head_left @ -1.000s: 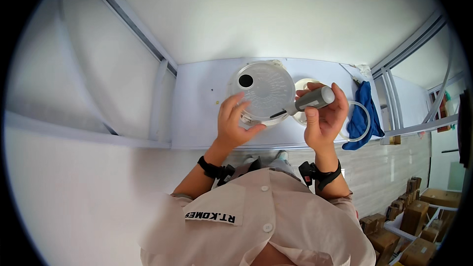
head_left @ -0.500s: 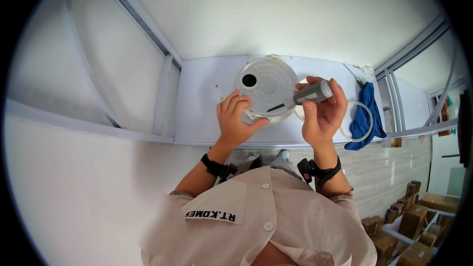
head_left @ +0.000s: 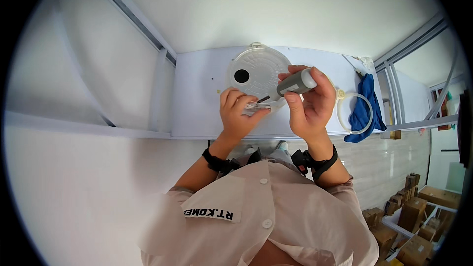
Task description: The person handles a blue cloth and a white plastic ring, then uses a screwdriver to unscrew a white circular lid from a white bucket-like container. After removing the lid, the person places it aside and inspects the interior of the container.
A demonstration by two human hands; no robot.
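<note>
the round translucent lid with a dark hole lies on the white table in front of me. my left hand pinches its near edge, while my right hand grips a grey screwdriver, tip down at that edge. a white ring and a blue cloth lie to the right.

A translucent white round lid with fine radial ribbing and one black hole was seen. A grey-handled screwdriver (dark-tipped, seemingly) was shown. A blue cloth and white ring were laid on a white table.
</note>
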